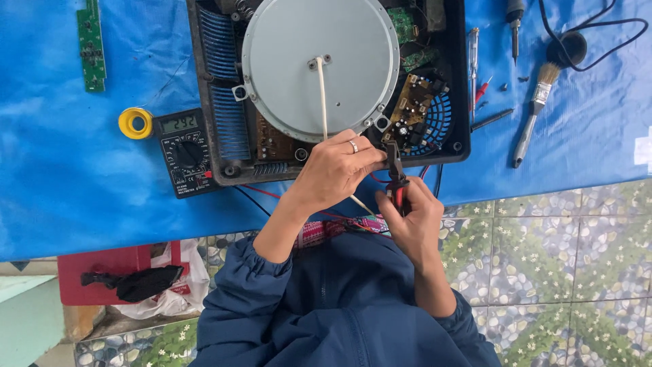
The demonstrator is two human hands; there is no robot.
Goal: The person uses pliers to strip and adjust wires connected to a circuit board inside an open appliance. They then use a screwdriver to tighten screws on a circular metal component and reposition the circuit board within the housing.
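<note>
Both hands are in close at the near edge of the opened black appliance housing, and that housing is the thing to steer by. The left hand sits right at the housing's near rim, a ring on one finger, fingers curled and pressed together around something small I can't make out. Touching those fingertips are the dark jaws of the pliers, which stand upright with their red handles wrapped in the right hand, fist closed tight round them, just off the housing's near edge. Red and black wires trail out from under the housing towards the hands. A white wire runs from the centre of the big grey disc in the housing down to the left hand. Left of the housing, touching its corner, lies a black multimeter, a yellow tape roll beside it. To the housing's right on the blue cloth-covered bench: a brush and a screwdriver.
</note>
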